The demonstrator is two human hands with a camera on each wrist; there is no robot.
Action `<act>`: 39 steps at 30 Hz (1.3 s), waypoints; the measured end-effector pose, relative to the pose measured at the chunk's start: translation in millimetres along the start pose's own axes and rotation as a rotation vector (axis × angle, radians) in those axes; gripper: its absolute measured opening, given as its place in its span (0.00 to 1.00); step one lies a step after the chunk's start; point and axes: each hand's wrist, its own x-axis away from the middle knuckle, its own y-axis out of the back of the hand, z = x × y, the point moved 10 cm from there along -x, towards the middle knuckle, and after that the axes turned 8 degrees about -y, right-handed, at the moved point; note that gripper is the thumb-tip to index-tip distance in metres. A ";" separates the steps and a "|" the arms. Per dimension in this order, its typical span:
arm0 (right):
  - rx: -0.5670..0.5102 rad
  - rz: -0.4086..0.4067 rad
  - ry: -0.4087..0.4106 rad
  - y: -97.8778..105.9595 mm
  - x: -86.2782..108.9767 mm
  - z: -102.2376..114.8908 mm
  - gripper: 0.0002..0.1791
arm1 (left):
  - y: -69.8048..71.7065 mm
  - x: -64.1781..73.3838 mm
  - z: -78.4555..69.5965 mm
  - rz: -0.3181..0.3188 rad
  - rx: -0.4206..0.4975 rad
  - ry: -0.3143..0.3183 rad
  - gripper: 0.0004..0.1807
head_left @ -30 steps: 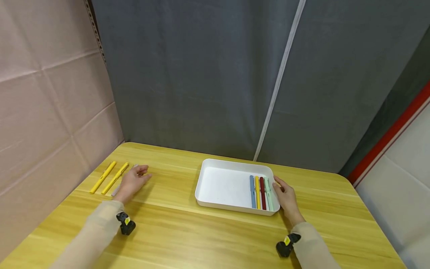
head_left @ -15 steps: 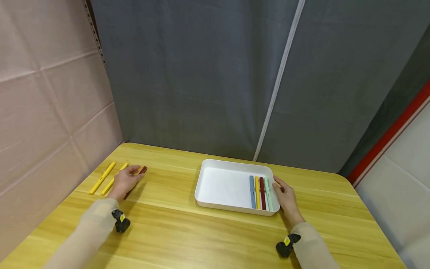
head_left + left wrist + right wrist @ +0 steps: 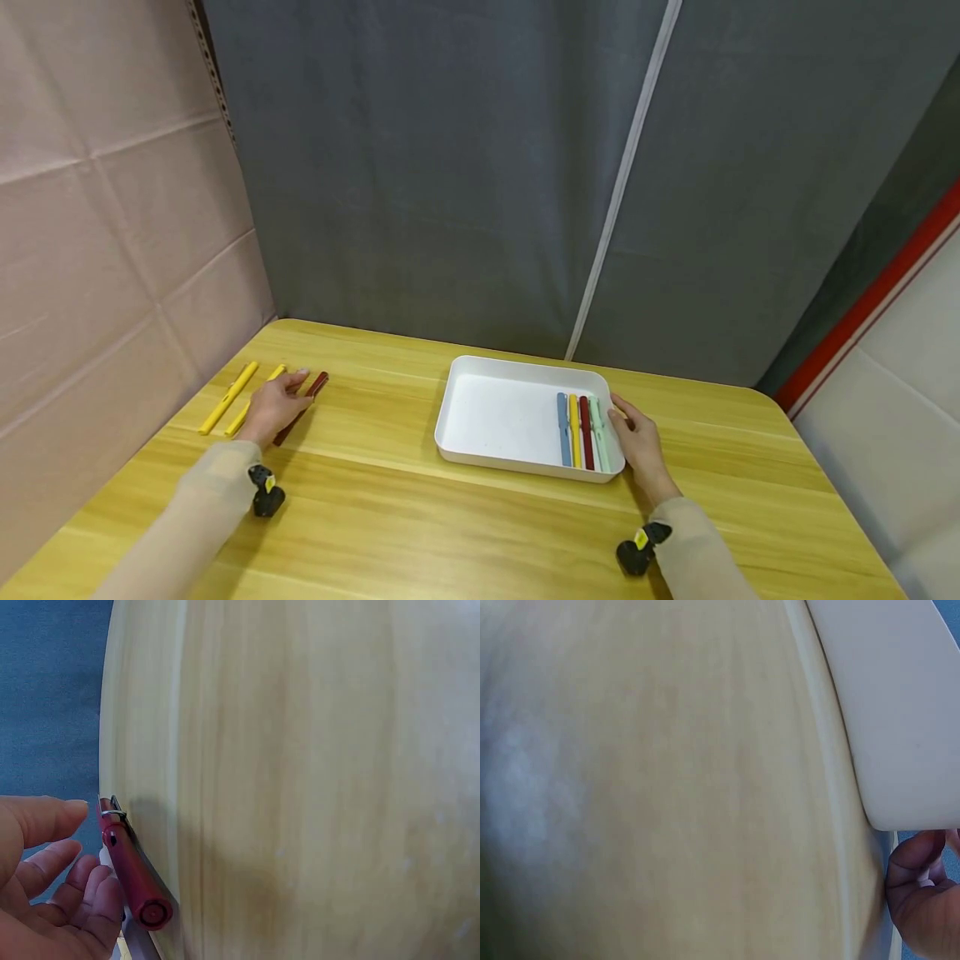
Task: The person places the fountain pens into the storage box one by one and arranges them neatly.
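Observation:
My left hand (image 3: 274, 408) is at the left of the table, over one yellow pen (image 3: 238, 419) and just beside a dark red pen (image 3: 302, 408). In the left wrist view its thumb and fingers (image 3: 46, 819) stand apart with the red pen (image 3: 133, 874) next to them, not gripped. Another yellow pen (image 3: 229, 397) lies farther left. My right hand (image 3: 640, 442) holds the right edge of a white tray (image 3: 487, 458). Inside the tray lie a blue pen (image 3: 564, 427), a yellow pen (image 3: 575, 429), a dark red pen (image 3: 587, 432) and a mint green pen (image 3: 598, 432), side by side.
The wooden table (image 3: 420, 533) has rounded far corners. A grey curtain (image 3: 450, 183) hangs behind it, a pale pink cloth (image 3: 97, 275) at the left. A white panel with a red edge (image 3: 862, 317) stands at the right.
My left hand has shifted slightly left, uncovering the dark red pen and partly covering a yellow pen. The grey pen seen earlier beside it is now hidden. The right hand and tray stay put.

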 end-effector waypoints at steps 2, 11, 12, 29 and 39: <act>-0.001 -0.001 0.001 0.2 0.6 0.0 0.25 | -0.5 -0.3 0.8 0.003 -0.016 0.008 0.31; -0.005 -0.006 -0.003 1.4 1.0 -2.7 0.25 | -1.9 -3.7 3.7 0.002 -0.054 0.026 0.31; -0.007 -0.006 -0.002 1.3 0.9 -2.7 0.25 | -2.0 -3.8 3.8 0.002 -0.057 0.026 0.31; -0.002 0.000 -0.021 -0.3 -0.4 -2.5 0.25 | -5.2 -6.9 -0.1 0.019 -0.144 -0.032 0.31; 0.002 -0.002 -0.021 -1.1 -1.6 -2.0 0.25 | -7.9 -9.9 1.9 0.027 -0.200 -0.020 0.28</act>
